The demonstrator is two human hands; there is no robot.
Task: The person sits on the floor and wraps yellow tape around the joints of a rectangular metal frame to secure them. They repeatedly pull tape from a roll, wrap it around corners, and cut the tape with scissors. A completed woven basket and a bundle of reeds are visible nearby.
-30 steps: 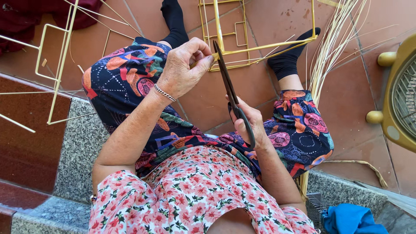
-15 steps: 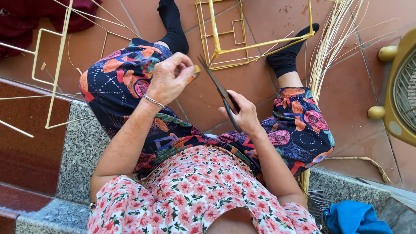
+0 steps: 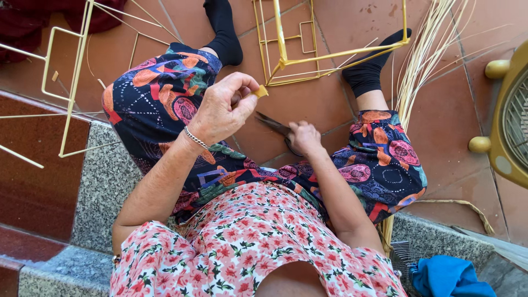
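Two hands busy here, both closed on something. The left hand (image 3: 223, 113) is raised over the left knee with its grip pinched tight on a short tan piece of cane (image 3: 260, 91), which pokes out from the fingertips toward the right. The right hand (image 3: 303, 137) sits lower, between the knees, its grip clenched round the handles of a pair of dark scissors (image 3: 273, 124). The blades look a little parted and their long axis runs up and to the left, so the tips point pretty much at the left hand. The cane piece sits just above the blade tips, near but not touching as far as I can tell. So the scissors are the closer tool and the stub lies up-left of the right hand.

Around the feet on the tiled floor (image 3: 451, 126): a yellow wire frame (image 3: 330, 55) and a bundle of pale reeds (image 3: 423, 60) off to the right.
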